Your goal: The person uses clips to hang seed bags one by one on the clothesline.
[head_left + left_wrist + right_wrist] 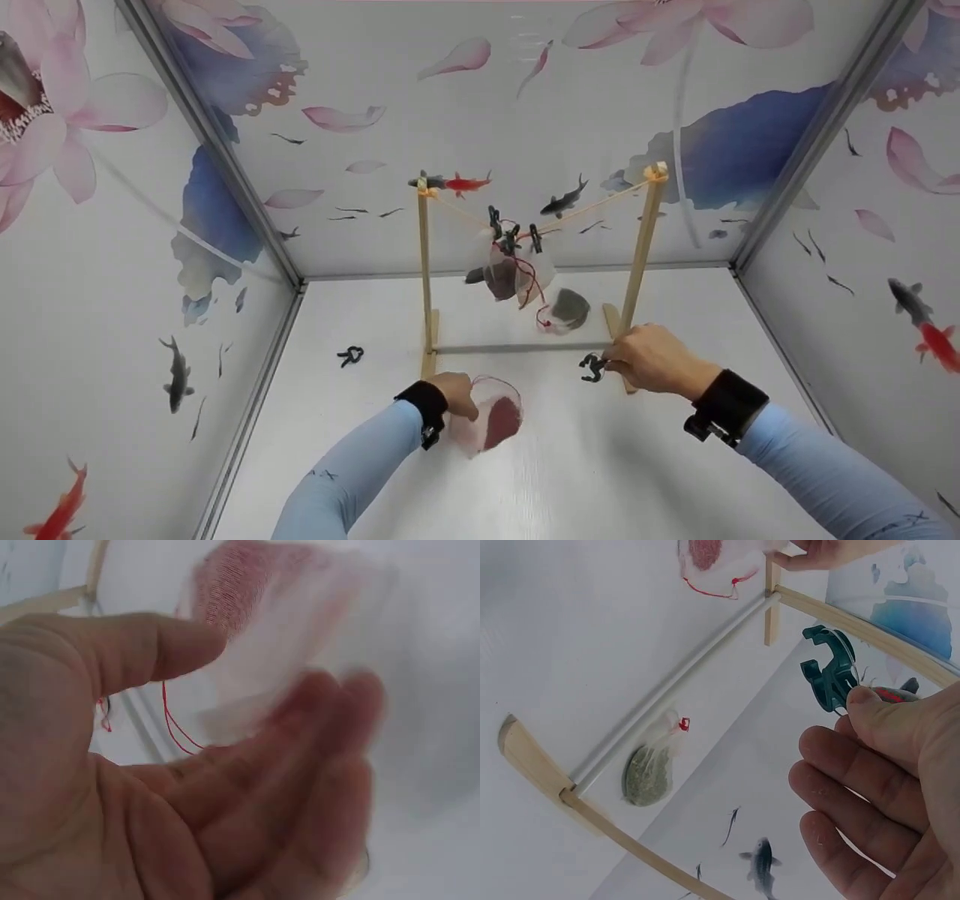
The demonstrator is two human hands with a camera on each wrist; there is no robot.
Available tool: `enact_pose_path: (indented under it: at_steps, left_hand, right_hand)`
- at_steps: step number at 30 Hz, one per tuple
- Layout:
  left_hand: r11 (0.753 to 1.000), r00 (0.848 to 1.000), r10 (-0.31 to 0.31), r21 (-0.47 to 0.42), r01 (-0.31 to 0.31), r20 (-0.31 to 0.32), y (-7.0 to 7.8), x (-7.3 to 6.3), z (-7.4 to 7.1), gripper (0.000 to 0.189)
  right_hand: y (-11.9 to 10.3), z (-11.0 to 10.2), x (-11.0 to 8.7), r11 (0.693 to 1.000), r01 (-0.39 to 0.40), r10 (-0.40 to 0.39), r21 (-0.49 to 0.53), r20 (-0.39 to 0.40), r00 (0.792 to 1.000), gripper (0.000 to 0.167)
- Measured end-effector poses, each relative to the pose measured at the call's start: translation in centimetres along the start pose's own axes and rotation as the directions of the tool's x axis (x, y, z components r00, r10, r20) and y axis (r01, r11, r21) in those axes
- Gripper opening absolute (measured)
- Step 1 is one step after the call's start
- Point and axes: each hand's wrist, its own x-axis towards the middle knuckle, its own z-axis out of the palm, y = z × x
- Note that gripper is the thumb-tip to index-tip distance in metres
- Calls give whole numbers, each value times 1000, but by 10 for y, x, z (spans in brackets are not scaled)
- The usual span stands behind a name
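Note:
My left hand [454, 394] reaches over a sheer drawstring bag [502, 424] with dark red contents, which lies on the white table. In the left wrist view, the thumb [187, 649] and the blurred fingers stay apart, with the bag's pale mesh beyond them. A red cord loops from the bag beside the fingers. My right hand [652, 360] pinches a dark green plastic clip [829, 671] between thumb and forefinger, its curved jaws facing away from the palm. The other right fingers are loosely bent. This hand is beside the right post of a wooden stand [641, 255].
A cord [600, 202] sags between the stand's posts; small dark clips [535, 238] hold sheer bags [501, 277] on it, red strings dangling. Behind the stand's crossbar [517, 348] lies a bag with green-grey contents [649, 776]. Another dark clip [350, 355] lies left. Printed panels surround the table.

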Motion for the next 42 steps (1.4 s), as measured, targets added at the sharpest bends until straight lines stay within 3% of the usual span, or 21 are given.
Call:
enact_pose_path:
  at_steps: [3, 6, 12, 14, 17, 22, 25, 27, 31, 34, 36, 38, 42]
  left_hand:
    - [986, 992, 57, 159, -39, -109, 6, 7, 13, 59]
    - [982, 979, 104, 174, -73, -174, 16, 24, 28, 69]
    - [962, 981, 132, 258, -92, -142, 28, 54, 59, 60]
    - [955, 978, 167, 269, -129, -125, 32, 55, 63, 45]
    - [940, 964, 244, 268, -209, -105, 40, 46, 57, 24]
    - [915, 920, 369, 225, -335, -133, 55, 28, 38, 19]
    - [893, 879, 440, 196, -406, -186, 68, 17, 26, 20]
    - [868, 835, 494, 200, -455, -244, 78, 9, 15, 20]
    - [811, 706, 584, 246, -531, -400, 99, -4, -13, 21]
    - [795, 611, 591, 250, -553, -526, 113, -9, -36, 20]
    - [799, 572, 566, 226, -557, -593, 122, -11, -53, 20]
    - [803, 542, 539, 199, -561, -645, 132, -11, -69, 19]
    - [814, 508, 486, 158, -558, -711, 150, -11, -100, 18]
  right_hand:
    - [1, 1, 3, 1000, 10, -10, -4, 9, 1000, 19]
    - [3, 2, 5, 1000, 6, -6, -14, 12, 1000, 19]
    - [0, 7, 5, 1000, -12, 12, 2, 40, 999, 17]
    - [0, 8, 5, 1000, -14, 14, 7, 45, 999, 16]
    - [0, 9, 6, 1000, -11, 11, 15, 37, 999, 15]
    - [2, 7, 9, 1000, -14, 14, 12, 26, 1000, 15]
    - [3, 5, 11, 1000, -19, 19, 0, 31, 999, 13]
    - [4, 1, 13, 1000, -19, 19, -6, 30, 999, 12]
    - [8, -11, 18, 999, -13, 12, -32, -9, 1000, 12]
    - [14, -25, 26, 998, -15, 13, -56, -39, 999, 17]
    - [20, -38, 36, 998, -12, 10, -69, -36, 999, 18]
    - [24, -54, 48, 996, -17, 15, -90, -21, 1000, 16]
    - [29, -90, 76, 990, -27, 30, -137, 15, 999, 14]
